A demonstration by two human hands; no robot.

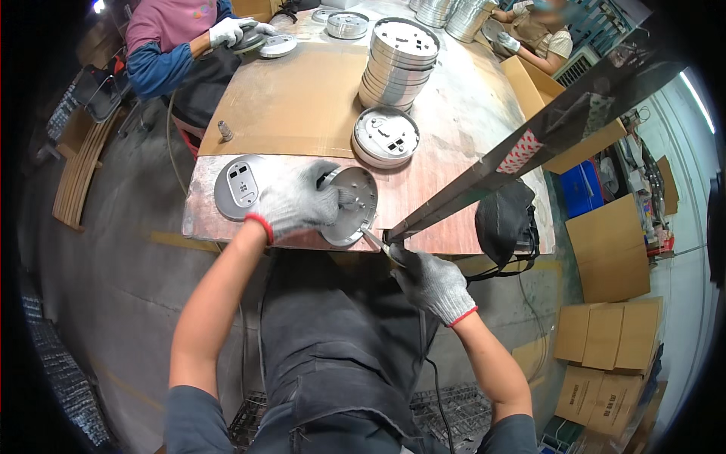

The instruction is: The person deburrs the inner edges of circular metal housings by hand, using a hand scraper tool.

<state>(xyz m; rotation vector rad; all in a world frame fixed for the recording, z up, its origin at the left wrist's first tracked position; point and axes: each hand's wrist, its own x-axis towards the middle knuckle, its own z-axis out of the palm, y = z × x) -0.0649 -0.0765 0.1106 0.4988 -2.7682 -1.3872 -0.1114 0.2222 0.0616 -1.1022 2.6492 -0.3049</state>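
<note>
My left hand [299, 200], in a grey-white work glove with a red cuff, grips a round grey metal housing [352, 225] at the table's front edge. The housing is tilted with its hollow inner side toward me, and small raised posts show inside it. A slim metal hand tool [373, 239] is in the closed fingers of my gloved right hand [435, 285]. Its tip meets the housing's lower right rim; its exact kind is too small to tell. Beside my left hand lies another round grey part [224, 197] with an oval plate and square openings.
A short stack of round parts [386, 138] and a taller stack [397, 72] stand behind the housing. A dark slanted post [469, 178] rises beside my right hand, near a black bag [505, 223]. Cardboard [295, 98] covers the table's left part. Two gloved co-workers handle parts farther back.
</note>
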